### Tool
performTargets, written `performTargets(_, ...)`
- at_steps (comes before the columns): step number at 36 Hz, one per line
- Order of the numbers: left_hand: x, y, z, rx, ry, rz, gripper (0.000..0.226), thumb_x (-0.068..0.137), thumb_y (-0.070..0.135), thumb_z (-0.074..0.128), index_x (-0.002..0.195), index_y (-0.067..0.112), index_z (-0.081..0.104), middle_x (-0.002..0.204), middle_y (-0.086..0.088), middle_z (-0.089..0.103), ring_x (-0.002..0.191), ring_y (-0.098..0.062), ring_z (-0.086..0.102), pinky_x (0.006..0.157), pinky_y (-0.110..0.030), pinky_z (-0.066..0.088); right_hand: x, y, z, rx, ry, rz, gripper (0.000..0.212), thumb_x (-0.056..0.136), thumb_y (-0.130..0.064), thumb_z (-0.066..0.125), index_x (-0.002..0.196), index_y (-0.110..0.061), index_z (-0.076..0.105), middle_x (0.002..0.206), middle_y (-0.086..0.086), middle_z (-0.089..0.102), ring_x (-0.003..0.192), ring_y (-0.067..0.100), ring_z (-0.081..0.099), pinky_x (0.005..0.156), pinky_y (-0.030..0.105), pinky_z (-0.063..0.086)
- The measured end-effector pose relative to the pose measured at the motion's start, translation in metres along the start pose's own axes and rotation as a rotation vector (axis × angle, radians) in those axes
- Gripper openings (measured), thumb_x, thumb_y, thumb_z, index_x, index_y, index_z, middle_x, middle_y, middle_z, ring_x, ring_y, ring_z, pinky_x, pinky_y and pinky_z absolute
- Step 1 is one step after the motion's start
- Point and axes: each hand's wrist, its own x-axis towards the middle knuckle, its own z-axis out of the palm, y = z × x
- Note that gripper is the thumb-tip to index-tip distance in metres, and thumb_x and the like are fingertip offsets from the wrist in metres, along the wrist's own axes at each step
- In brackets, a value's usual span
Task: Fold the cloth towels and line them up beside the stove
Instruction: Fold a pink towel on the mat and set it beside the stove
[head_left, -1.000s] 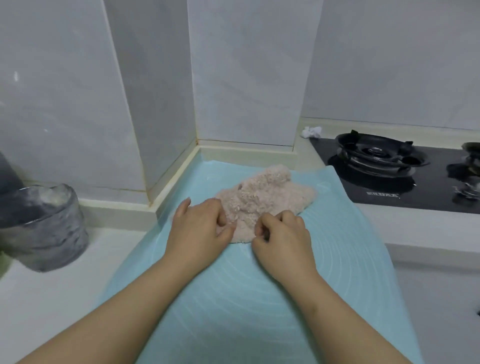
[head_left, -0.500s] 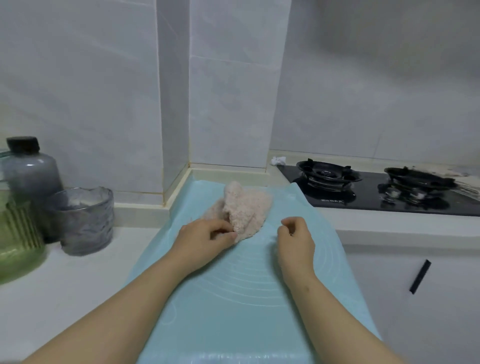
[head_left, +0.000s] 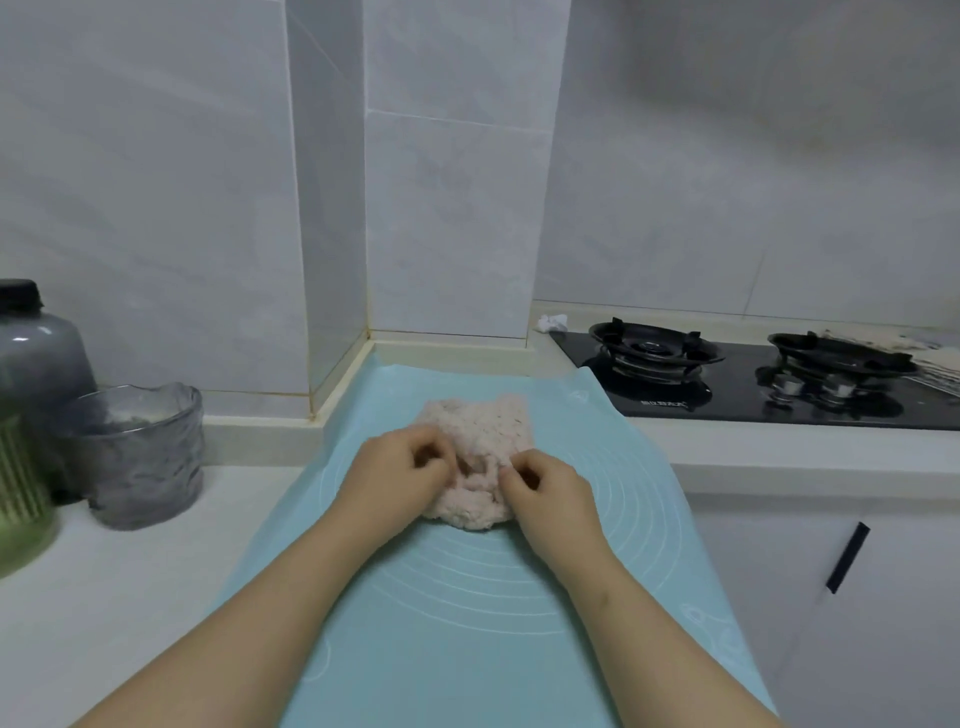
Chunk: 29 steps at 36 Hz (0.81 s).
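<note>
From the head view, your left hand (head_left: 395, 467) and right hand (head_left: 550, 493) both sit on the pink towel (head_left: 483, 431). Each grip is closed, with thumb and curled fingers pinching the towel's rumpled near part. The towel lies on the blue mat (head_left: 467, 597) spread over the counter (head_left: 130, 571), left of the stove (head_left: 727, 384) and apart from it. A glass cup (head_left: 140, 457) stands left of the mat.
</note>
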Motion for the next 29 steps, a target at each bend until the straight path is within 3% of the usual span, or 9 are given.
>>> performTargets(4,0.006,-0.012,-0.001,0.249,0.029,-0.113,0.019,0.085,0.014,0.053,0.094,0.030,0.058,0.103,0.004,0.063,0.091,-0.016,0.056,0.075,-0.027,0.043,-0.006,-0.001,-0.011,0.190,0.183,0.199,0.014,0.087,-0.014,0.049,0.074,-0.009,0.047,0.066,-0.001,0.048,0.058,0.012,0.039,0.052,0.022,0.032)
performTargets(7,0.008,-0.020,0.001,0.397,-0.087,-0.226,0.032,0.087,0.030,0.055,0.119,0.029,0.053,0.125,0.003,0.057,0.116,-0.021,0.049,0.094,-0.035,0.042,-0.009,0.000,-0.019,0.227,0.329,0.324,0.009,0.084,-0.009,0.046,0.088,-0.014,0.040,0.080,0.001,0.050,0.067,0.017,0.046,0.057,0.031,0.035)
performTargets(12,0.009,-0.019,-0.002,0.271,-0.105,-0.256,0.028,0.083,0.023,0.059,0.108,0.034,0.054,0.116,0.009,0.057,0.111,-0.018,0.049,0.090,-0.028,0.041,-0.014,-0.001,-0.026,-0.086,0.453,0.215,0.043,0.081,-0.009,0.049,0.121,-0.022,0.042,0.132,-0.001,0.042,0.115,0.025,0.040,0.091,0.035,0.028)
performTargets(15,0.009,-0.016,-0.002,0.225,-0.091,-0.220,0.023,0.084,0.016,0.061,0.103,0.029,0.059,0.107,0.010,0.054,0.097,-0.012,0.049,0.078,-0.023,0.037,-0.014,-0.004,-0.023,-0.221,0.281,0.122,0.040,0.085,-0.029,0.041,0.125,-0.031,0.045,0.140,-0.008,0.040,0.123,0.021,0.033,0.099,0.036,0.024)
performTargets(19,0.011,-0.012,-0.004,0.148,0.016,-0.215,0.022,0.080,0.005,0.060,0.074,0.027,0.060,0.079,0.003,0.058,0.063,-0.013,0.047,0.057,-0.024,0.035,-0.010,0.001,-0.016,-0.492,0.011,0.146,0.031,0.091,-0.038,0.043,0.121,-0.032,0.051,0.119,-0.007,0.057,0.116,0.022,0.038,0.094,0.035,0.025)
performTargets(21,0.012,-0.009,-0.009,0.111,0.102,-0.228,0.024,0.078,0.005,0.058,0.064,0.023,0.058,0.077,0.005,0.060,0.068,-0.014,0.050,0.057,-0.022,0.036,-0.010,-0.001,-0.017,-0.494,0.055,0.094,0.019,0.089,-0.027,0.042,0.094,-0.027,0.060,0.098,-0.006,0.063,0.102,0.021,0.043,0.082,0.033,0.025)
performTargets(23,0.014,-0.008,-0.016,0.135,0.162,-0.253,0.021,0.078,0.009,0.057,0.061,0.020,0.057,0.077,0.003,0.063,0.075,-0.018,0.053,0.058,-0.025,0.037,-0.012,-0.003,-0.018,-0.425,0.087,0.041,0.016,0.085,-0.021,0.044,0.071,-0.022,0.053,0.075,-0.006,0.057,0.084,0.018,0.043,0.076,0.031,0.024)
performTargets(26,0.011,-0.009,-0.029,0.187,0.109,-0.348,0.014,0.075,0.016,0.058,0.061,0.016,0.057,0.070,0.002,0.060,0.071,-0.019,0.053,0.064,-0.028,0.039,-0.016,-0.009,-0.017,-0.224,0.015,0.069,0.025,0.083,-0.024,0.045,0.060,-0.015,0.041,0.060,0.001,0.045,0.062,0.018,0.039,0.065,0.027,0.028)
performTargets(29,0.009,-0.010,-0.040,0.169,0.027,-0.379,0.023,0.080,0.025,0.058,0.059,0.013,0.058,0.064,-0.003,0.057,0.063,-0.020,0.051,0.061,-0.028,0.036,-0.011,-0.017,-0.020,-0.225,-0.042,0.120,0.046,0.091,-0.046,0.042,0.057,-0.016,0.042,0.057,0.001,0.051,0.058,0.017,0.044,0.052,0.026,0.029)
